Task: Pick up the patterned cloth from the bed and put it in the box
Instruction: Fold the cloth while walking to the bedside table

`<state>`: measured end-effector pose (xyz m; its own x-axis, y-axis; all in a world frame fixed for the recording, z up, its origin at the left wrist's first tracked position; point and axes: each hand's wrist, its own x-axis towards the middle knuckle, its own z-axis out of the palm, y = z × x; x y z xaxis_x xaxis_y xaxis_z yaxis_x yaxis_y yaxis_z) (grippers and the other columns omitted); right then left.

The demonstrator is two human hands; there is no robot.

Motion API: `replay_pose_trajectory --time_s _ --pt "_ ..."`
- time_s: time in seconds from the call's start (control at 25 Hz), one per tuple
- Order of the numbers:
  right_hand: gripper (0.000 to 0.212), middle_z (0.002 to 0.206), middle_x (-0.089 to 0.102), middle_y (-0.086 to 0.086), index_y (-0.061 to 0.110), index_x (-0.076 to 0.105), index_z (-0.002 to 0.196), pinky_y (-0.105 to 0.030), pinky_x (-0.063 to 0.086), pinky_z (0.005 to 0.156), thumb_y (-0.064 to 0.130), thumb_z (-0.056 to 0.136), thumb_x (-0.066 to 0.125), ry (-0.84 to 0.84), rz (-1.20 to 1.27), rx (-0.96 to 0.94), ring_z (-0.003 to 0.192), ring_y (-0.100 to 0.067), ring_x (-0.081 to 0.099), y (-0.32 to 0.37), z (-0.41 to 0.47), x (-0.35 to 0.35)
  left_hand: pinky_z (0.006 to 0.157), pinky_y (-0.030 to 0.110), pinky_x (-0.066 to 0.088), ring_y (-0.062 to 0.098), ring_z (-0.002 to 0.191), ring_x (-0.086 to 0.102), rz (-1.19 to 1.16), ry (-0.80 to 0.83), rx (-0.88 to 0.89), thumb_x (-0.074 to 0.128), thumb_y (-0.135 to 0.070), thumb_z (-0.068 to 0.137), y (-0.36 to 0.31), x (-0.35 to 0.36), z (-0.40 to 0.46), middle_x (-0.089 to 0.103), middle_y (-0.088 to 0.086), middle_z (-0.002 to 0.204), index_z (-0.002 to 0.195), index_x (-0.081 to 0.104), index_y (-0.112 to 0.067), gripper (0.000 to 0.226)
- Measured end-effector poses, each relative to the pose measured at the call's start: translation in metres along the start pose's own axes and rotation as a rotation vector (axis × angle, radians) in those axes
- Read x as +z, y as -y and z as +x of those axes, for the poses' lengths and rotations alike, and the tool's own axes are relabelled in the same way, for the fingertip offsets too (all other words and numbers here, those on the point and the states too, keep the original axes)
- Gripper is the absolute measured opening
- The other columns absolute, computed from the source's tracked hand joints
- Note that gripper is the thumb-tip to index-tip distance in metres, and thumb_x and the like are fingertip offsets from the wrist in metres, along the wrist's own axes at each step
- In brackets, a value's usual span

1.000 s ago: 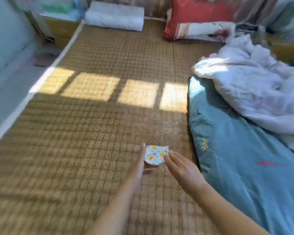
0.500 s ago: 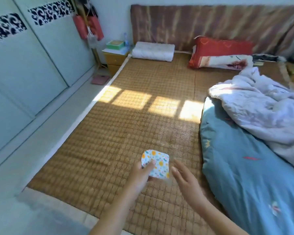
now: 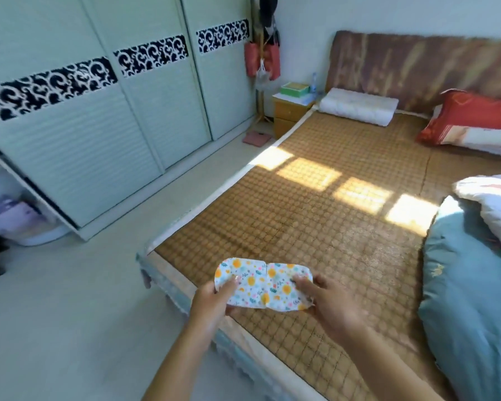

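Observation:
The patterned cloth (image 3: pixel 262 283) is white with orange and teal flowers, spread out flat in the air over the bed's near left corner. My left hand (image 3: pixel 211 302) pinches its left end and my right hand (image 3: pixel 330 302) pinches its right end. The bed (image 3: pixel 315 215) has a woven brown mat on top. A pale round container (image 3: pixel 38 235) shows at the far left inside the wardrobe opening; whether it is the box I cannot tell.
A mint wardrobe (image 3: pixel 113 140) with sliding doors lines the left wall. A wooden nightstand (image 3: pixel 289 117) stands beside the headboard. White pillow (image 3: pixel 359 110), red pillow (image 3: pixel 472 123), teal quilt (image 3: pixel 472 299) and white duvet (image 3: pixel 498 209) lie on the bed. Pale floor (image 3: pixel 70 314) lies to the left.
The cloth has been lifted off the mat and unfolded to double width between both hands. The view has swung left and back, bringing the wardrobe and floor into sight.

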<state>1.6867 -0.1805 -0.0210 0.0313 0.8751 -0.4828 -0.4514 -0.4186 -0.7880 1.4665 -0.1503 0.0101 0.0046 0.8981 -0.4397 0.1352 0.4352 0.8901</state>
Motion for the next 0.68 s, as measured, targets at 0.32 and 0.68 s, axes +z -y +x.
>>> replay_pose_trajectory --time_s 0.32,0.68 --pt "0.021 0.082 0.077 -0.011 0.003 0.064 0.098 -0.027 0.058 0.053 0.006 0.079 0.072 0.029 -0.191 -0.046 0.073 -0.025 0.074 -0.078 0.03 0.216 0.054 0.021 0.057 0.008 0.07 0.073 -0.17 -0.152 0.012 0.064 -0.028 0.085 0.05 -0.232 0.011 0.078 -0.001 0.079 0.093 0.072 -0.009 0.022" --pt "0.015 0.104 0.069 -0.011 0.014 0.064 0.103 -0.038 0.058 0.082 0.013 0.089 0.061 0.045 -0.424 -0.014 0.092 -0.024 0.068 -0.125 0.099 0.405 0.069 0.026 0.059 0.02 0.098 0.069 -0.212 -0.118 0.068 0.058 -0.033 0.089 0.018 -0.413 0.092 0.074 0.005 0.104 0.105 0.068 -0.016 0.025"
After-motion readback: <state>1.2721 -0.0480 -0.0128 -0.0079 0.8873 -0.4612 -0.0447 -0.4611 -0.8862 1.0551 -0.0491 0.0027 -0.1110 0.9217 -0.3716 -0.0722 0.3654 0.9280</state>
